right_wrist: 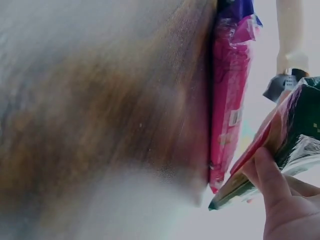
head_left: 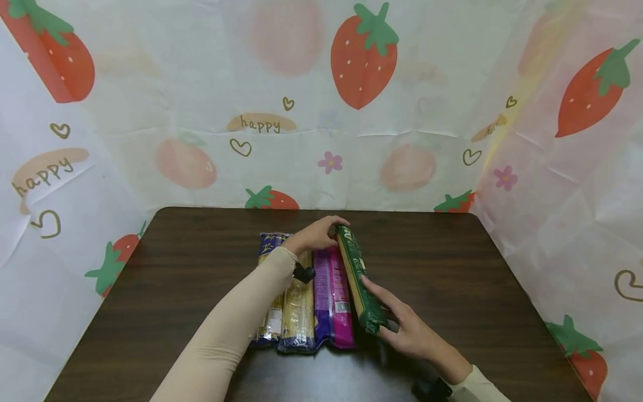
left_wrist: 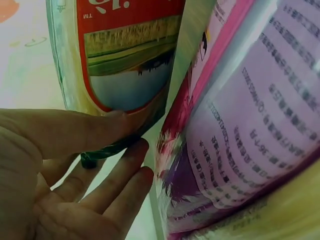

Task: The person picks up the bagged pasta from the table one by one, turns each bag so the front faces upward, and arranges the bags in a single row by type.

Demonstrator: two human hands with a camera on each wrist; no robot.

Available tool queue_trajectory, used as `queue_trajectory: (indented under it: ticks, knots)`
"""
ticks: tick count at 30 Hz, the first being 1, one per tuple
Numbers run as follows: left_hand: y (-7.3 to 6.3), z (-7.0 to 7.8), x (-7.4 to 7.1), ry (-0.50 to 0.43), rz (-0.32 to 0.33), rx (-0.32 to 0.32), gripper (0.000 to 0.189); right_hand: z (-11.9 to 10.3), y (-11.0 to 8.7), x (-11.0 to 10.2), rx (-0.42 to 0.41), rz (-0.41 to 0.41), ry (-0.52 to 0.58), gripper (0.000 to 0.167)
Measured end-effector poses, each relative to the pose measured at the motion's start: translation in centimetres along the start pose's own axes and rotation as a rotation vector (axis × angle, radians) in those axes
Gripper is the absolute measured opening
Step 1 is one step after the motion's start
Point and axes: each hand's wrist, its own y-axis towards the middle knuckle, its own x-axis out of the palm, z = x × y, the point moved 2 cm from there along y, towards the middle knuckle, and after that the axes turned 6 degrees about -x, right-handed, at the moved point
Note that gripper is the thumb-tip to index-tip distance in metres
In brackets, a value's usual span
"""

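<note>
A long green spaghetti packet [head_left: 358, 271] is tilted up on its edge to the right of the row, held between both hands. At its far end my left hand [head_left: 317, 234] pinches it; in the left wrist view the thumb lies on the picture panel of the green packet [left_wrist: 131, 65] and fingers curl at its end. My right hand [head_left: 409, 330] grips the near end, thumb on one side and fingers on the other. Just left of it lies a pink and purple packet [head_left: 332, 298], its back print facing up.
Further left in the row are a clear packet of yellow spaghetti [head_left: 299, 315] and a blue-and-clear packet [head_left: 272, 241], partly behind my left forearm. All rest on a dark wooden table [head_left: 191, 268]. A strawberry-print curtain [head_left: 301, 72] surrounds the back and sides.
</note>
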Motion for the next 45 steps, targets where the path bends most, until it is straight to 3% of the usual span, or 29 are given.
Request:
queue_trajectory:
  ticks: [8,13,18,21,31,39,45]
  knots:
    - [-0.4,-0.5,-0.1,-0.233,-0.01,-0.061,0.072,-0.1,0.1,0.0,-0.005,0.036,0.009,0.08]
    - [-0.5,-0.8,-0.1,-0.377,-0.021,-0.105,0.067,-0.2,0.5,0.0,-0.022,0.086,0.033,0.074]
    - [-0.6,-0.9,-0.2,-0.326,-0.014,-0.101,0.056,-0.3,0.7,-0.1,-0.05,0.131,0.061,0.071]
    - [-0.6,-0.9,-0.3,-0.308,-0.005,-0.107,0.058,-0.5,0.8,-0.1,-0.048,0.145,0.09,0.07]
    - [-0.6,-0.9,-0.3,-0.438,-0.106,-0.051,0.052,-1.0,0.9,-0.3,-0.052,0.21,0.104,0.065]
    - [-1.3,-1.2,-0.9,-0.359,-0.132,-0.139,0.079,-1.2,1.4,-0.4,-0.08,0.23,0.23,0.059]
    - [-1.2,-1.3,-0.9,-0.498,-0.111,-0.152,0.081,-1.6,1.9,-0.7,-0.067,0.244,0.29,0.061]
